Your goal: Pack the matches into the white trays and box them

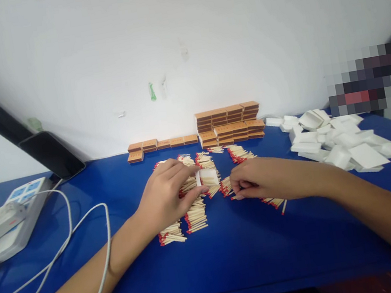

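Note:
My left hand (167,191) rests on the blue table (235,250) and pinches a small white matchbox tray (209,177) between thumb and fingers. Just right of it, my right hand (261,180) is curled with fingertips pressed on a bundle of red-tipped matches (226,186). Piles of loose matches (195,214) lie under and around both hands, with more behind at the matches (239,153).
Stacked orange matchbox sleeves (229,123) and a low row of them (161,145) line the wall. A heap of white trays (337,142) lies at right. A power strip (8,218), white cables (70,227) and a leaning phone (52,154) are at left.

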Demonstrator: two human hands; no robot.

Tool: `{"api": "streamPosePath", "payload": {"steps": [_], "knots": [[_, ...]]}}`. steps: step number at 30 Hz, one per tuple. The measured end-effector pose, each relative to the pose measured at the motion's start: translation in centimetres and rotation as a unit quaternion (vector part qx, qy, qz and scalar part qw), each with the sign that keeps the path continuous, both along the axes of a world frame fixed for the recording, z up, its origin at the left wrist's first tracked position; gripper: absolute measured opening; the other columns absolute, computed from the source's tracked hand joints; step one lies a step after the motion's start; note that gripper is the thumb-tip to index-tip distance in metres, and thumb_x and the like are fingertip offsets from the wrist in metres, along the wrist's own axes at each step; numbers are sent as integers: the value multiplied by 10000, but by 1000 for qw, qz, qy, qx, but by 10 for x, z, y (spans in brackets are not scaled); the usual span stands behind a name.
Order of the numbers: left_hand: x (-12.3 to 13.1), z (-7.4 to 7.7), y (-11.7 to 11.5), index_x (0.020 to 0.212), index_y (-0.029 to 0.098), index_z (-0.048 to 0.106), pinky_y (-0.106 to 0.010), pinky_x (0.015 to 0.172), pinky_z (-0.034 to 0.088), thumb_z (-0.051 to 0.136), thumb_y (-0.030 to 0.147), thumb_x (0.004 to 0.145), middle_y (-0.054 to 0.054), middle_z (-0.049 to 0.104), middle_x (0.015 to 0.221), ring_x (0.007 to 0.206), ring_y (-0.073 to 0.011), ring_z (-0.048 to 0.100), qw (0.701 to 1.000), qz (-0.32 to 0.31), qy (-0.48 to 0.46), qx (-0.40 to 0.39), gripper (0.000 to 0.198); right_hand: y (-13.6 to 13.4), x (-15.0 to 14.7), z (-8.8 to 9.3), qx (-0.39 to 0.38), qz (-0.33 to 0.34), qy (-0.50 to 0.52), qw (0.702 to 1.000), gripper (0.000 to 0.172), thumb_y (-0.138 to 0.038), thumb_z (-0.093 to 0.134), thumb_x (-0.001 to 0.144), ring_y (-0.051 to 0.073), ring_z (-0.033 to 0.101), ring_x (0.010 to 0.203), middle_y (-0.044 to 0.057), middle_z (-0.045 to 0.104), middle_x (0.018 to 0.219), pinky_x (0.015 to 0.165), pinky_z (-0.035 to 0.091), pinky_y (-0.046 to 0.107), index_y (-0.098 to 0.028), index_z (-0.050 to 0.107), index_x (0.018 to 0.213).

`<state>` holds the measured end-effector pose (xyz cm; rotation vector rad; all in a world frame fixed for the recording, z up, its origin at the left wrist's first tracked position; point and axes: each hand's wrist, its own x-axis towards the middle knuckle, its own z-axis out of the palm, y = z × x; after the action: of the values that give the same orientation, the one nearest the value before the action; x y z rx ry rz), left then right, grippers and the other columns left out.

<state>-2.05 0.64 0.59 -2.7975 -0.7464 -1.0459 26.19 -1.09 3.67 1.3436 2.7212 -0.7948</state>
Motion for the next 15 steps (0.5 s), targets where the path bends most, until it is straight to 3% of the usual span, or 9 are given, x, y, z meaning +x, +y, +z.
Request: {"api": "streamPosePath", "payload": {"steps": [6,10,15], "knots": [[4,1,-4,1208,143,714,-428,853,562,758,391,974,-92,772,951,919,-256,672,1000,-11,-14,-10,344,-3,-6,3,107,-63,152,981,287,-464,626,1012,150,540,655,-13,626,712,636,375,294,-223,719,887],[9,3,-8,1188,140,728,-420,857,562,808,398,932,-91,781,942,907,-252,683,999,-27,-42,-20,373,-9,-21,-5,181,-88,209,957,220,-381,680,989,136,521,634,-33,585,674,640,376,286,-216,717,849],[12,3,-11,1162,134,734,-421,864,565,829,384,915,-95,788,940,906,-251,702,997,-36,-67,-23,365,-12,-28,-14,182,-75,228,953,159,-300,695,990,125,531,622,-39,603,689,614,385,272,-214,721,858]]}}
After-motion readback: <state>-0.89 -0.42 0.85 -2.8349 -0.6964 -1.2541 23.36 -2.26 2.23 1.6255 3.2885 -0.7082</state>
